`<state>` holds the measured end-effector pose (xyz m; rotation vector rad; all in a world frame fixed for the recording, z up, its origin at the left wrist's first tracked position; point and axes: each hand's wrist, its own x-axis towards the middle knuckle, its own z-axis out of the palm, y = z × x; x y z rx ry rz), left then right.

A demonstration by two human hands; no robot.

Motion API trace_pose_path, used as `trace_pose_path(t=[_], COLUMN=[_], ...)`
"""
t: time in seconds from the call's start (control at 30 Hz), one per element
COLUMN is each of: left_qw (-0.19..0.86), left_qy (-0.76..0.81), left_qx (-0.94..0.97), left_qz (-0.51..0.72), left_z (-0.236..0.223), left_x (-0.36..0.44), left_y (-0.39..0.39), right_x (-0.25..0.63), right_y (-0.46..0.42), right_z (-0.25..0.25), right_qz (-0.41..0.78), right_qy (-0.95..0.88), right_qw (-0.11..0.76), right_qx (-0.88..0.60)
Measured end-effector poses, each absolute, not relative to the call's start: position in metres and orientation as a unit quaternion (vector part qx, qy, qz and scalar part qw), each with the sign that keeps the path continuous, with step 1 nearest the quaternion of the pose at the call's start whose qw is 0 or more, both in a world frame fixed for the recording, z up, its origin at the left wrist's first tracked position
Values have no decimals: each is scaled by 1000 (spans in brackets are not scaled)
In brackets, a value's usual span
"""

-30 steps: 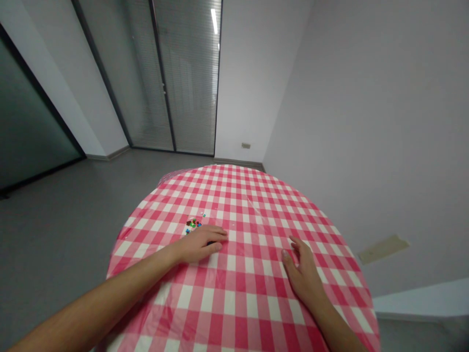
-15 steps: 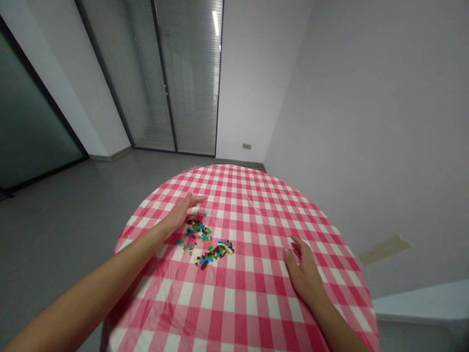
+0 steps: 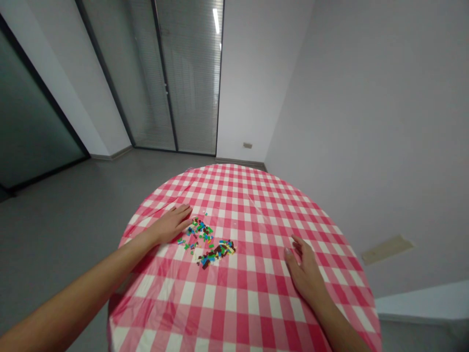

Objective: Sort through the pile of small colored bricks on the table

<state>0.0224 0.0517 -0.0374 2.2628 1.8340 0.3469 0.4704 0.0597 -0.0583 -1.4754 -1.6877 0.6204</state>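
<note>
Left hand (image 3: pixel 171 225) open and flat: fingertips just beside loose small coloured plastic bricks (image 3: pixel 207 243).
Bricks scattered on red-and-white gingham tablecloth (image 3: pixel 249 313), between the hands — right hand (image 3: pixel 306 276) open, resting on the cloth, well apart from them; neither hand grasping anything.

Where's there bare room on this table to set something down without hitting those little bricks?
Bare cloth lies between the small plastic bricks and the right hand, beyond the bricks toward the far edge of the checked tablecloth, and on the near side of them. It's crowded where the bricks come up against the left hand.
</note>
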Motion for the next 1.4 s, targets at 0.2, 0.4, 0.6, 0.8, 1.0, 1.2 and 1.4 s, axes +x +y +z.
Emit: trace_pose_path(t=[0.2,0.4,0.6,0.8,1.0,1.2,1.4], left_qw=[142,164,173,194,222,214,88], left_qy=[595,574,523,472,416,349,548], left_qx=[784,791,827,854,877,904,823], left_qz=[108,131,116,98,90,125,121], left_z=[-26,-22,-25,-15,-5,-3,-22], left_x=[49,58,84,130,165,163,104], left_y=[19,-10,-21,-19,-16,-7,45], right_x=[472,473,472,473,473,472,473], right_y=[60,61,60,59,60,59,61], right_z=[-61,-63,-61,-61,-60,-57,-59], right_qz=[242,248,250,253,262,251,252], right_qy=[-674,-677,-679,-680,-679,-685,-686], right_qw=[404,399,388,382,385,382,377], right_qx=[-569,-566,-571,-572,-568,-567,-568])
